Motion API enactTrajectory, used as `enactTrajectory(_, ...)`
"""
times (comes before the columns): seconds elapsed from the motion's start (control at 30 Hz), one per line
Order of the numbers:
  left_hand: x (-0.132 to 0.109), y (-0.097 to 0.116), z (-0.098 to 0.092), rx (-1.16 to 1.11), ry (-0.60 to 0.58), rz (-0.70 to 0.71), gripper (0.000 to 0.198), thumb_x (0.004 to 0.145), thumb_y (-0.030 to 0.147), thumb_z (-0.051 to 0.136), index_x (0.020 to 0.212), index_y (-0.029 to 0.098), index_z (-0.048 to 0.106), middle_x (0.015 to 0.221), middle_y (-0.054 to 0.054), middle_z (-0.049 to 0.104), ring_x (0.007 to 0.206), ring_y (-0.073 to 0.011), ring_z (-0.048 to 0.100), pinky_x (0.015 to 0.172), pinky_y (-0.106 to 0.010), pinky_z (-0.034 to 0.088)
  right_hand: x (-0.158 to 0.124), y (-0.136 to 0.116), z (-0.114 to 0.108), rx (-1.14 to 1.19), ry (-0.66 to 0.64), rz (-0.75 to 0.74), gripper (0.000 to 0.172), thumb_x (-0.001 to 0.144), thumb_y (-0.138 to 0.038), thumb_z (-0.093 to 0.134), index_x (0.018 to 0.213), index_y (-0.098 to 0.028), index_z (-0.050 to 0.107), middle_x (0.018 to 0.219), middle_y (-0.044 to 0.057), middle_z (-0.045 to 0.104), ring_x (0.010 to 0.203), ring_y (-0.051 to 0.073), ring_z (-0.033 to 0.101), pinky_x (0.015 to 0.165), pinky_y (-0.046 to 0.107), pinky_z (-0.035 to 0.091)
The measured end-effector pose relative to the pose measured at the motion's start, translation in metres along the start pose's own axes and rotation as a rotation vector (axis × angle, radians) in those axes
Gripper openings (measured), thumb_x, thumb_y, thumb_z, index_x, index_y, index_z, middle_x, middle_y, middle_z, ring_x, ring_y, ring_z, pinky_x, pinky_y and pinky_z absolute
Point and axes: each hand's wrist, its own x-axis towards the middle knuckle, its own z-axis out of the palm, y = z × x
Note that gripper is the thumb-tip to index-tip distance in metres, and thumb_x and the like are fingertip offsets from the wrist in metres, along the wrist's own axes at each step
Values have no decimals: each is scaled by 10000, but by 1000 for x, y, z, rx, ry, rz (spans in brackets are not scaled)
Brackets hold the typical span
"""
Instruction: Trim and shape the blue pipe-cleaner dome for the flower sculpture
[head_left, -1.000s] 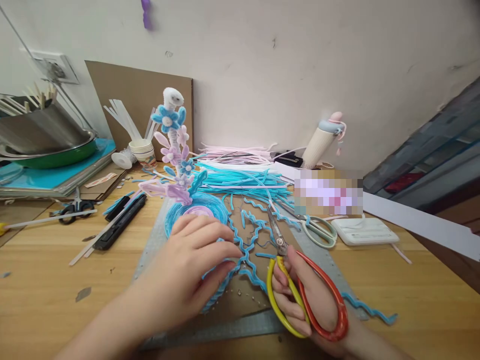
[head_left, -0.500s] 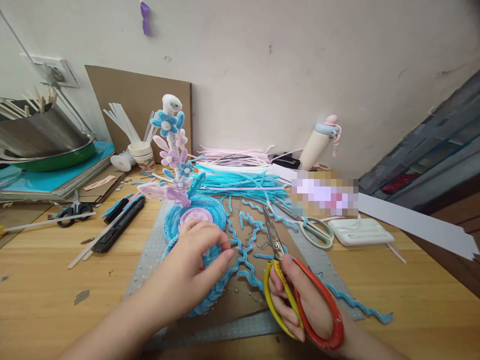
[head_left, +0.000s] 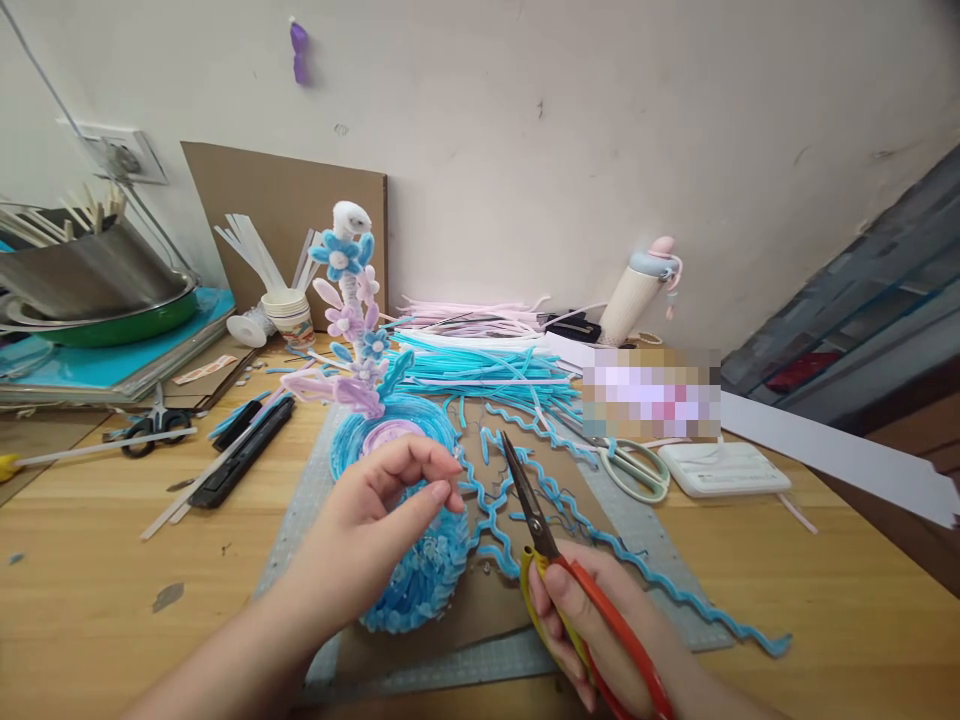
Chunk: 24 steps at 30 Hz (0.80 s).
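My right hand (head_left: 585,610) grips scissors (head_left: 534,520) with one red and one yellow handle; their blades are closed and point up and away from me. My left hand (head_left: 397,520) hovers over the blue fuzzy craft piece (head_left: 416,590), thumb and fingertips drawn together; anything between them is too small to make out. A lilac disc (head_left: 390,436) shows in the craft piece behind the hand. At its back rises a stem with blue and pink fuzzy flowers (head_left: 349,300). Wavy blue pipe cleaners (head_left: 637,565) lie right of my left hand, some behind the scissors.
A cutting mat (head_left: 300,530) and brown cardboard lie beneath the work. Behind are bundled blue pipe cleaners (head_left: 487,370) and pink ones (head_left: 472,315). Pale-handled scissors (head_left: 637,470), a white device (head_left: 724,468) and a bottle (head_left: 634,290) stand right; a black cutter (head_left: 240,455) lies left.
The scissors have closed and swung left and slightly down with my right hand. My left hand stays over the craft piece, its fingertips drawn closer together. The view has shifted slightly.
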Motion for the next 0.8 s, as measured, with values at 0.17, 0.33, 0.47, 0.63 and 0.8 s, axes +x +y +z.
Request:
enactTrajectory(0.17,0,-1,0,-204,38,27,74,849,227,616,817,224,549,697,33,635,689,-86,629,661,-182,493,0,0,-1,-14,7,-4,513,792,-698,472,724,-190,447,523,-87,393,327,21,298,289,135,298)
enactTrajectory(0.33,-3,1,0,-250,53,85,98,846,221,630,924,247,578,696,35,659,685,-88,654,655,-177,525,-2,-2,-3,-88,-50,-38,511,806,-710,433,730,-204,417,512,-92,363,335,27,274,301,144,275)
enactTrajectory(0.47,-4,4,1,-213,97,86,69,798,199,681,846,217,635,690,12,701,687,-119,701,675,-203,569,-3,-5,-8,-246,-64,-156,573,743,-778,440,721,-206,415,537,-77,345,385,47,305,346,177,268)
enactTrajectory(0.63,-6,4,4,-151,200,159,71,753,156,707,772,204,659,690,5,724,660,-138,722,648,-201,590,-6,-16,-12,-424,-81,-307,567,793,-772,324,768,-211,404,686,-22,360,557,106,340,468,221,338)
enactTrajectory(0.8,-9,4,6,-50,210,198,93,752,126,689,771,212,658,697,12,728,668,-136,726,630,-181,584,-8,-21,-12,-493,-225,-308,577,793,-782,287,777,-215,390,740,10,395,634,138,366,516,239,349)
